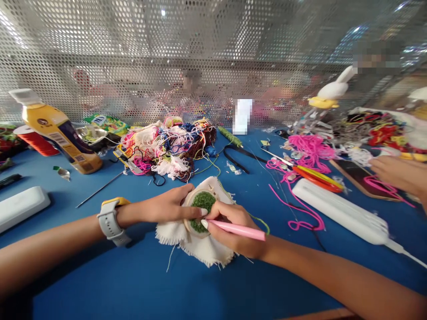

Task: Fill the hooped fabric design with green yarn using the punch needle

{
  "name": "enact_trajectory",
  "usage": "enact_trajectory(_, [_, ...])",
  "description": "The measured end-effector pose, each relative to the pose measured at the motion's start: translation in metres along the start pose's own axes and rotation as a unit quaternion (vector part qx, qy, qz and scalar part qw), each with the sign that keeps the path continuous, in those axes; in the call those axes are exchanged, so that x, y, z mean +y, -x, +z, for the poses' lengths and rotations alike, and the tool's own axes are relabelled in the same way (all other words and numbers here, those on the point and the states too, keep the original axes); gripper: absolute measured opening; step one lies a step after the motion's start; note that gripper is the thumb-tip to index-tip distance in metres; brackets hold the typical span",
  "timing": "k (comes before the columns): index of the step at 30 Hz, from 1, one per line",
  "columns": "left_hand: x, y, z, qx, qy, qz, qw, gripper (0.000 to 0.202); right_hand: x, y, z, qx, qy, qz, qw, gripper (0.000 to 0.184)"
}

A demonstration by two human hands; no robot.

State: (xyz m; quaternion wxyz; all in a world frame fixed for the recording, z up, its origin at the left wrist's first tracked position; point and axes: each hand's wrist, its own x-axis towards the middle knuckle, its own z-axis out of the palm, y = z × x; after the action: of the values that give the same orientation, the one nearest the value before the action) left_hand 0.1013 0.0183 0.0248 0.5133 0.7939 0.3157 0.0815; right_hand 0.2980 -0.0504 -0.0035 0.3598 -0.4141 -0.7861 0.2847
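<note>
A small round embroidery hoop (188, 227) holds white frayed cloth (211, 252), with a patch of green yarn loops (203, 202) filling much of its middle. My left hand (171, 204) is closed on the hoop's left side, its thumb lying over the green patch. In my right hand (238, 218) is a pink punch needle (243, 230), held like a pen and pointing left at the patch; fingers hide its tip. Green yarn (265, 222) curves near the handle's rear end.
A tangled yarn heap (170, 146), a leaning bottle (60, 131) and a metal rod (100, 189) lie beyond. To the right are pink yarn (312, 149), red-and-yellow-handled scissors (316, 178), a white power strip (343, 213), a phone (362, 178) and another person's hand (400, 173). Perforated metal (133, 53) stands behind.
</note>
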Motion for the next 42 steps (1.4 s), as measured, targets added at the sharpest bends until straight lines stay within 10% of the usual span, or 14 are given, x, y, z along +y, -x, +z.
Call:
enact_trajectory(6, [-0.017, -0.003, -0.008, 0.074, -0.041, -0.008, 0.996, 0.044, 0.000, -0.002, 0.005, -0.003, -0.005, 0.058, 0.998, 0.007])
enact_trajectory(19, [-0.009, 0.008, -0.028, 0.025, 0.015, -0.173, 0.984, 0.046, 0.002, -0.004, 0.007, -0.011, -0.024, 0.044, 0.999, 0.004])
enact_trajectory(29, [-0.009, 0.002, -0.022, 0.090, -0.125, -0.101, 0.983, 0.045, 0.007, -0.001, 0.008, -0.014, -0.036, 0.025, 0.999, 0.003])
enact_trajectory(42, [-0.027, 0.002, 0.006, 0.126, 0.076, 0.010, 0.989, 0.055, 0.001, -0.002, 0.004, 0.006, -0.020, -0.030, 0.999, 0.007])
